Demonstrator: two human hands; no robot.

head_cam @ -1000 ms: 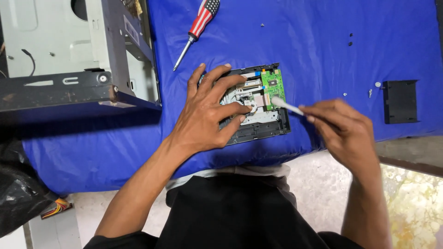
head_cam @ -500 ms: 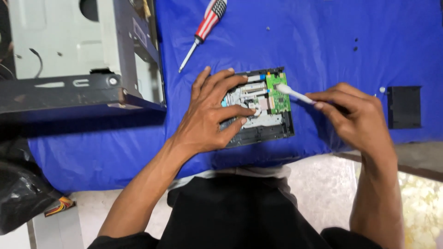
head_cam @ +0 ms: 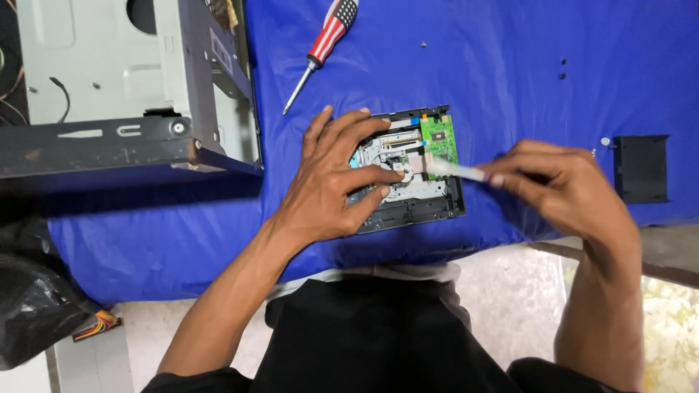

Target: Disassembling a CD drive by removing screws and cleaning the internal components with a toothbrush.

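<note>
drive [head_cam: 408, 196] on cloth [head_cam: 510, 73], screwdriver [head_cam: 320, 51] behind

Showing as deep blue: the cloth [head_cam: 510, 87] covering the table. Lying on it, a screwdriver [head_cam: 322, 45] with a handle striped red and white and starred on blue, its shaft a plain steel grey. Sitting in a black frame, the opened disc drive [head_cam: 415, 182], silver-grey metal inside, a bright green circuit board [head_cam: 440, 138] at one corner, small light-blue tabs along the edge. Pinched in the right hand [head_cam: 561, 189], a white stick [head_cam: 455, 171]. Resting apart, a flat black square panel [head_cam: 641, 169]. Looming at the left, a pale grey computer case [head_cam: 109, 65] with dark grey rails.
</note>
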